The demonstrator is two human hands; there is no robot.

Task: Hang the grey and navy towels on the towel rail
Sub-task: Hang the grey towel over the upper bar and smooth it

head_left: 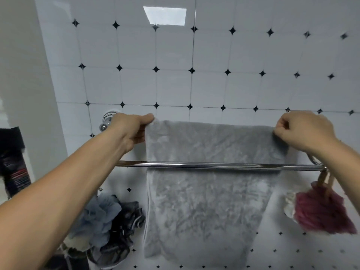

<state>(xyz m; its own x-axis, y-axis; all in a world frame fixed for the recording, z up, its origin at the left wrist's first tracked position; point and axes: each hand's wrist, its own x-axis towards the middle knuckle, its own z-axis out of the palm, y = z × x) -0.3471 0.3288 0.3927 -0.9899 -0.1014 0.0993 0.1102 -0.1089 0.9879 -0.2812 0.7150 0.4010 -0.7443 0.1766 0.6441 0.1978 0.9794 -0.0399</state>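
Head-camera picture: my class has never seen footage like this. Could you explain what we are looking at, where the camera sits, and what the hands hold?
There is no machine here. One wide camera is worn on a person's head and looks forward and down at a tiled bathroom wall. The left hand and right hand each pinch a top corner of a grey towel, which is draped over the back bar of a chrome towel rail. A maroon bath pouf hangs at the rail's right end. Blue-grey and dark poufs hang lower left. No navy towel is visible.

grey towel point(210, 201): plush matt cloth | towel rail point(194, 165): polished chrome metal | wall tiles point(175, 86): glossy, smooth
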